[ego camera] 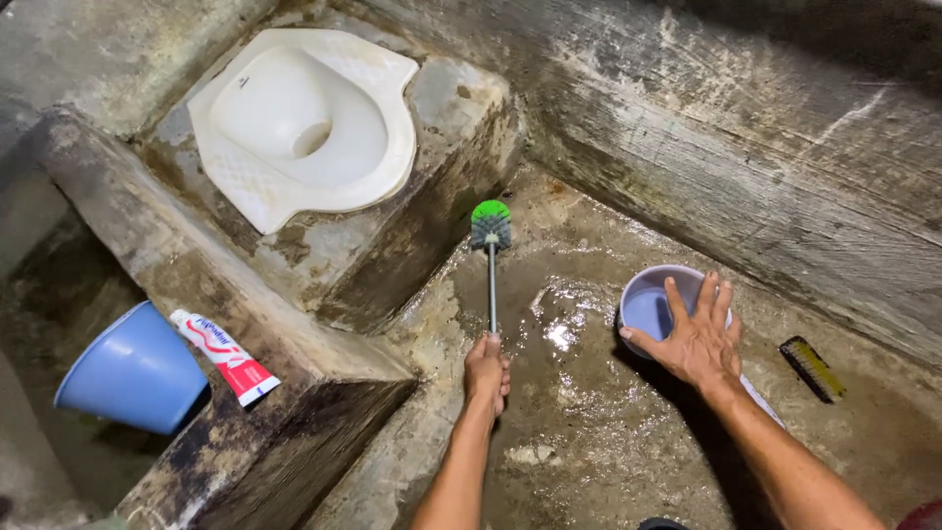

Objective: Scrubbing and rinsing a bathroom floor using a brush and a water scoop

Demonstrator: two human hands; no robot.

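Left hand (487, 374) is wrapped tight around the thin metal handle of a toilet brush (491, 257). The brush's green head sits against the base of the raised concrete step (392, 265), down on the wet floor (589, 393). Right hand (695, 339) has fingers spread wide, palm down on the rim of a small pale-blue bowl (648, 299), which stands on the floor near the right wall. White squat toilet (304, 123) is set in the step above the brush. A scrub brush (811, 368) lies on the floor right of the bowl. On the left ledge: a toothpaste tube (226, 355), with a blue bucket (132, 371) just beside it, lower down.
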